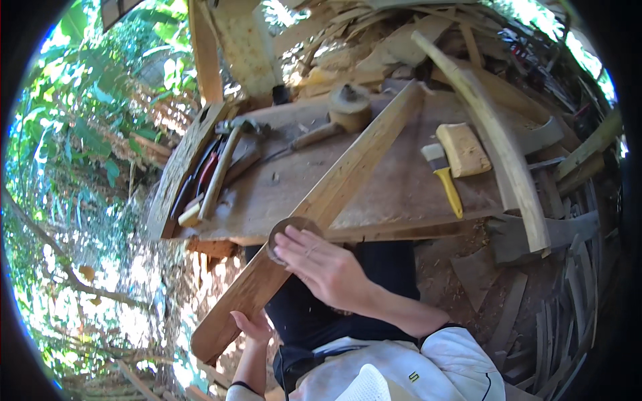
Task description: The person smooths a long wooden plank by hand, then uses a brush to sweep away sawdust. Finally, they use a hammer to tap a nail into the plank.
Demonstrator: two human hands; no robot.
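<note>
A long wooden plank [361, 150] slants from the far edge of the workbench down past its near edge, over my lap. My left hand [253, 327] is closed around the plank's rounded near end, thumb showing and the other fingers hidden beneath. With my right hand [324, 267] I hold a round brown disc, which looks like a sanding disc [274, 239], against the plank's upper face. The fingers lie close together over the disc and cover most of it.
The workbench [401, 194] carries a hammer [221, 170] and other tools at left, a round wooden piece with a handle [349, 110], a yellow-handled brush [447, 180] and a wood block [463, 150]. A long curved pole [495, 140] leans at right. Wood scraps [568, 301] lie around.
</note>
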